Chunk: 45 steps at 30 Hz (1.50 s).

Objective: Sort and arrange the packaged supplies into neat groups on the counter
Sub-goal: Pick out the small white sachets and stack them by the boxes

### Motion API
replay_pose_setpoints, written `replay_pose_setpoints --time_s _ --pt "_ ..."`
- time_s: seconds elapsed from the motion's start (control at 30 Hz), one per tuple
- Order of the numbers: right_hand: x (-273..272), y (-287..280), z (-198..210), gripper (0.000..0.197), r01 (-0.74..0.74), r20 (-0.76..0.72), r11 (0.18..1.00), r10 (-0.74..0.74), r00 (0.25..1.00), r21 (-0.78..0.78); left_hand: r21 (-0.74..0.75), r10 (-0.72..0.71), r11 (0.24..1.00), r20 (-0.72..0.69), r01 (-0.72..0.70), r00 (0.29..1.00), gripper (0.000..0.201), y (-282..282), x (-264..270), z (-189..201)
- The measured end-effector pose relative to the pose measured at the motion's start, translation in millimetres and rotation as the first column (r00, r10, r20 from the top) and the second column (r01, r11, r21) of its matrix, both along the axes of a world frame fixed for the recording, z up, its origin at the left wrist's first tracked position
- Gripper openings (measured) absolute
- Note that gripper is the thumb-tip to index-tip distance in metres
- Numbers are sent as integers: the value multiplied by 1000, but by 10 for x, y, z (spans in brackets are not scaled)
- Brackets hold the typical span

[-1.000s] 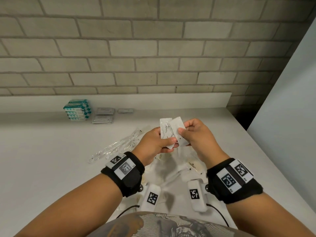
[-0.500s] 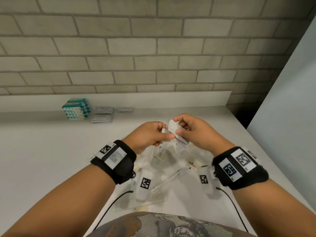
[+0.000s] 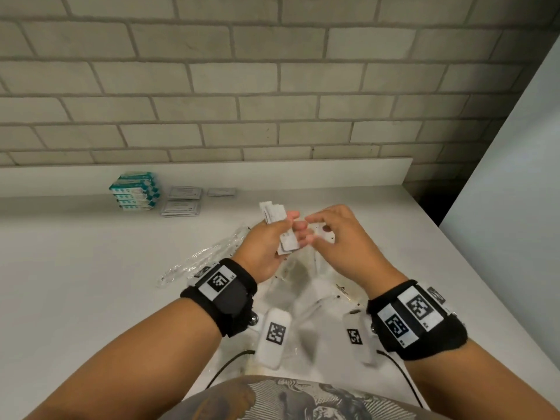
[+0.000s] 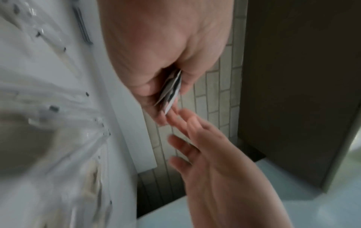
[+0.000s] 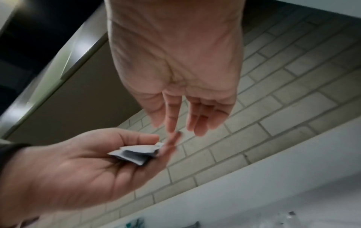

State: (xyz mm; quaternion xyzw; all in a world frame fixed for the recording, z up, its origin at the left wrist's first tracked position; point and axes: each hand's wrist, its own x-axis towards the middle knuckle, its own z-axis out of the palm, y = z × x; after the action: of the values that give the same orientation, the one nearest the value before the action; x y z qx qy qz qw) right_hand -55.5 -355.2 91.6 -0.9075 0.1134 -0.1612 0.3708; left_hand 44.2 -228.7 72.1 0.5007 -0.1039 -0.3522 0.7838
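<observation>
My left hand (image 3: pixel 272 237) holds a small stack of white flat packets (image 3: pixel 277 225) between thumb and fingers, raised above the counter. The same packets (image 4: pixel 171 91) show edge-on in the left wrist view, and as a fanned stack (image 5: pixel 136 154) in the right wrist view. My right hand (image 3: pixel 327 234) hovers just right of the stack with relaxed fingers (image 5: pixel 197 121) and holds nothing. Below both hands lies a loose heap of clear plastic-wrapped supplies (image 3: pixel 303 286) on the white counter (image 3: pixel 75 268).
At the back left stand stacked teal-and-white packs (image 3: pixel 135 192), two piles of grey sachets (image 3: pixel 181 201) and one small flat packet (image 3: pixel 221 191). Long clear wrapped items (image 3: pixel 206 256) lie left of my left wrist. A brick wall (image 3: pixel 272 86) backs the counter; a grey panel (image 3: pixel 515 207) stands right.
Earlier both hands held the white packets together. Now the right hand has let go and drawn slightly right, and the left hand alone keeps the stack, tilted to the left.
</observation>
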Motion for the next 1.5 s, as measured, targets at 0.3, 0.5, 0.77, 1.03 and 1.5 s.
replay_pose_setpoints --time_s 0.3,0.5,0.77,1.03,1.5 --pt "-39 250 -256 113 -274 -102 924 255 961 -269 335 -335 893 48 300 941 16 61 -168 -125" --pt "92 258 -226 112 -298 -48 883 302 952 -363 265 -295 923 18 280 955 17 15 -85 -91" --pt "411 174 -299 51 -35 -131 740 165 978 672 -6 114 993 102 -114 988 16 -5 262 7" --pt "1088 326 -348 9 -18 -50 433 146 988 901 48 38 998 166 -47 985 21 160 788 -169" --pt "3261 312 -571 26 -137 -596 985 171 785 103 805 -743 417 569 -422 353 63 737 2742 -321"
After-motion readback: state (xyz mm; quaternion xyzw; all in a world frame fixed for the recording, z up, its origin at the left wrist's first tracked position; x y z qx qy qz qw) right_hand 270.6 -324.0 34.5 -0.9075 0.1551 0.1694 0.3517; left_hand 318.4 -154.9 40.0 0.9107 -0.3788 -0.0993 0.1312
